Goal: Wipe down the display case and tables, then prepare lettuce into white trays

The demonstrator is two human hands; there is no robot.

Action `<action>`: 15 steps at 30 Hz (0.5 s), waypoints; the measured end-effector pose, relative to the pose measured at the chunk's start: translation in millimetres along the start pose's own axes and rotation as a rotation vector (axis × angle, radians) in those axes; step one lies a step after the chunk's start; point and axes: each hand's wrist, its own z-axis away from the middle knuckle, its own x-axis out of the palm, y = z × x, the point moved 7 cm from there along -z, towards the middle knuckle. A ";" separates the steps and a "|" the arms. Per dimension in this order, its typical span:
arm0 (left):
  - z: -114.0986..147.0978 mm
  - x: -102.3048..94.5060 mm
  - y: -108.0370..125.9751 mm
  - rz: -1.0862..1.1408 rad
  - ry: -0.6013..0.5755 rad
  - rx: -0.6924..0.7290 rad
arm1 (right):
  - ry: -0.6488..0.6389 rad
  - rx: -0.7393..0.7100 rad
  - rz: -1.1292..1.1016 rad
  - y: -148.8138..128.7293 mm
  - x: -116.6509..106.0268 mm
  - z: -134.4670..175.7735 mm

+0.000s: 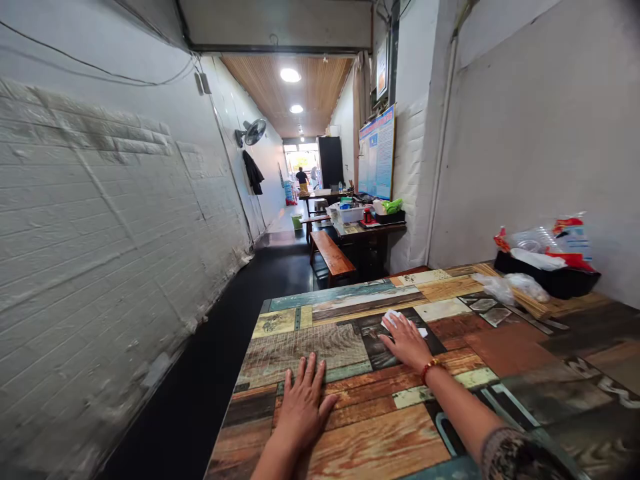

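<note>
My left hand (304,403) lies flat on the patchwork-patterned tabletop (320,347), its fingers spread and nothing under them that I can see. Farther forward and to the right, my right hand (407,343) presses a crumpled white tissue (393,319) against a dark patch of the same top. Bits of the tissue show past the fingertips and beside the little finger; the rest is hidden under the palm. A red beaded bracelet (431,369) circles the right wrist.
At the table's far right stand a black tray (570,281) of plastic packaging, a bundle of wooden sticks (525,300) and a clear plastic bag (495,288). Beyond are an orange bench (333,255) and a table with a white bin (350,213). A white wall (100,267) runs along the left.
</note>
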 end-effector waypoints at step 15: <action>-9.2 8.2 -31.8 0.199 0.302 0.031 | -0.157 -0.128 -0.095 -174.2 44.6 -141.9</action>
